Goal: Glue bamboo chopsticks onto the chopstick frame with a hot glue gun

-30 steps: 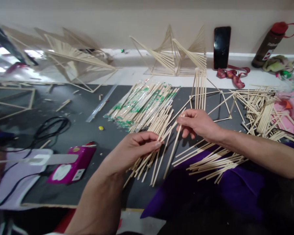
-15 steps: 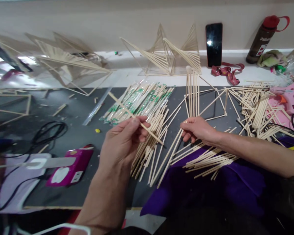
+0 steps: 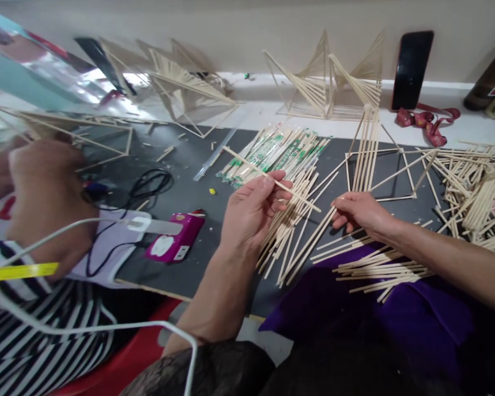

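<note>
Your view has swung left since the earlier frames: the red-capped bottle, whole a second ago, is now cut off at the right edge, and a co-worker's hand (image 3: pixel 45 203) with a striped sleeve (image 3: pixel 37 324) has come into the left side, blurred. Your left hand (image 3: pixel 251 212) has risen off the pile; a second ago it pinched into the loose sticks, now its thumb and fingertips are closed on one single stick (image 3: pixel 272 180) held slantwise above the table, clear of the heap. Your right hand (image 3: pixel 361 212) has slid down from mid-air to the loose stick pile (image 3: pixel 292 236), fingers curled over the upper ends of a few sticks; whether it grips them or merely rests on them, you cannot tell, the fingertips are hidden underneath. The pile lies on the dark mat (image 3: pixel 190 187) between your hands, just below the wrapped chopstick bundle (image 3: pixel 280 154). More sticks (image 3: pixel 379 269) spread over the purple cloth (image 3: pixel 396 319) under your right forearm. Phone (image 3: pixel 410 69) leans on the wall, top cropped. The pink device (image 3: pixel 175 245) sits near your left wrist
</note>
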Demonstrator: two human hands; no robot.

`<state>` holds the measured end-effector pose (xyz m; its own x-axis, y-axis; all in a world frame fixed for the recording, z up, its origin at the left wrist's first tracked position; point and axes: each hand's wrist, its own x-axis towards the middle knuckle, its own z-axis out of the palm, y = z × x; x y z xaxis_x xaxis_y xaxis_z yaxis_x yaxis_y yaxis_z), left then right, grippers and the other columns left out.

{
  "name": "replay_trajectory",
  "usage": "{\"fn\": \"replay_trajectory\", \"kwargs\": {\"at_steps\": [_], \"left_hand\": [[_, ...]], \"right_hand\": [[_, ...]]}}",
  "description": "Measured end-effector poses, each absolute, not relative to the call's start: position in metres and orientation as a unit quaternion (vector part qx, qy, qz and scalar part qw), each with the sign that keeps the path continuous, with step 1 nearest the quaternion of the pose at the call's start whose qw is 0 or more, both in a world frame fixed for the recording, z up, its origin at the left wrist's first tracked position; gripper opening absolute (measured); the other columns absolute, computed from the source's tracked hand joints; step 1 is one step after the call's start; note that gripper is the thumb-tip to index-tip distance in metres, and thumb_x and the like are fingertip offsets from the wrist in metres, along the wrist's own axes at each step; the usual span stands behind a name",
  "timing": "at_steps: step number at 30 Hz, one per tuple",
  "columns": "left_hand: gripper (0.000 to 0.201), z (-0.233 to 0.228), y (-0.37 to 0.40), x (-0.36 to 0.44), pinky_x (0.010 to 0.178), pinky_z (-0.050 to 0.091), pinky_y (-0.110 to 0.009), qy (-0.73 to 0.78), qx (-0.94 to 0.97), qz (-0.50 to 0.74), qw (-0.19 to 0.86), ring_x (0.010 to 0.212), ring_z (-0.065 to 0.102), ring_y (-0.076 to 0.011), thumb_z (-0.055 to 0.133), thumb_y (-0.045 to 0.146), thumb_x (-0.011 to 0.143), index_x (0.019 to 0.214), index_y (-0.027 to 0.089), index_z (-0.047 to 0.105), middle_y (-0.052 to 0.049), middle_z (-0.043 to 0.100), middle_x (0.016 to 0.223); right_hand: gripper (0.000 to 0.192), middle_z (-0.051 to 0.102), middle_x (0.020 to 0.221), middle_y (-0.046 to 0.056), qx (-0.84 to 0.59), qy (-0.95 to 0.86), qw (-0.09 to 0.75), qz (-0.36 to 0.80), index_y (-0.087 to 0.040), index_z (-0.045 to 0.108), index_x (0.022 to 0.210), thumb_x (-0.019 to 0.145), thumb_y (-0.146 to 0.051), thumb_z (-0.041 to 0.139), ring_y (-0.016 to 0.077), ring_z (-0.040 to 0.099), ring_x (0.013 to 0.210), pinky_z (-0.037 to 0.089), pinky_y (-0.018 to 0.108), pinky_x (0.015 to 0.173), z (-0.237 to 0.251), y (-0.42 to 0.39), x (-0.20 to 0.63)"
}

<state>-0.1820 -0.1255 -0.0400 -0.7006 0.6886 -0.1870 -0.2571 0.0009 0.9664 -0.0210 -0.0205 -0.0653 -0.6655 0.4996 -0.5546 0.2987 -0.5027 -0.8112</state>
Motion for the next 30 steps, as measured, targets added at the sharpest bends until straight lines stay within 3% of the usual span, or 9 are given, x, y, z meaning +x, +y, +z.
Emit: {"fn": "replay_trajectory", "kwargs": {"at_steps": [7, 20, 26, 30], "left_hand": [[0.019, -0.051, -0.125, -0.183, 0.04, 0.04, -0.013, 0.618, 0.219, 0.661, 0.364, 0.041, 0.048, -0.0036, 0.076, 0.027, 0.068, 0.079, 0.012, 0.072, 0.002, 0.063, 0.058], [0.028, -0.054, -0.121, -0.179, 0.043, 0.042, -0.015, 0.598, 0.216, 0.665, 0.393, 0.047, 0.054, -0.0054, 0.079, 0.035, 0.067, 0.083, 0.013, 0.072, -0.001, 0.066, 0.066], [0.022, -0.054, -0.129, -0.191, 0.039, 0.029, -0.018, 0.685, 0.262, 0.603, 0.313, 0.04, 0.039, -0.0046, 0.073, 0.034, 0.069, 0.08, 0.014, 0.073, 0.003, 0.055, 0.054], [0.032, -0.059, -0.141, -0.208, 0.048, 0.034, -0.022, 0.784, 0.367, 0.456, 0.207, 0.048, 0.043, -0.0082, 0.07, 0.037, 0.071, 0.095, 0.017, 0.074, 0.004, 0.055, 0.057]], "right_hand": [[0.018, 0.061, 0.06, -0.002, -0.368, -0.511, 0.024, 0.777, -0.014, 0.053, 0.07, 0.088, -0.013, 0.052, 0.0045, 0.059, 0.044, 0.035, 0.012, 0.031, -0.064, -0.029, -0.017], [0.018, 0.062, 0.064, 0.0, -0.411, -0.486, 0.086, 0.767, -0.013, 0.058, 0.08, 0.094, -0.012, 0.047, 0.0064, 0.063, 0.052, 0.042, 0.014, 0.039, -0.065, -0.02, -0.026], [0.019, 0.058, 0.061, 0.0, -0.409, -0.507, 0.072, 0.755, -0.013, 0.058, 0.076, 0.092, -0.013, 0.048, 0.0067, 0.062, 0.05, 0.039, 0.014, 0.035, -0.07, -0.021, -0.018], [0.018, 0.059, 0.062, 0.0, -0.419, -0.513, 0.064, 0.747, -0.014, 0.058, 0.076, 0.092, -0.015, 0.049, 0.0071, 0.062, 0.051, 0.039, 0.015, 0.035, -0.069, -0.021, -0.017]]}}
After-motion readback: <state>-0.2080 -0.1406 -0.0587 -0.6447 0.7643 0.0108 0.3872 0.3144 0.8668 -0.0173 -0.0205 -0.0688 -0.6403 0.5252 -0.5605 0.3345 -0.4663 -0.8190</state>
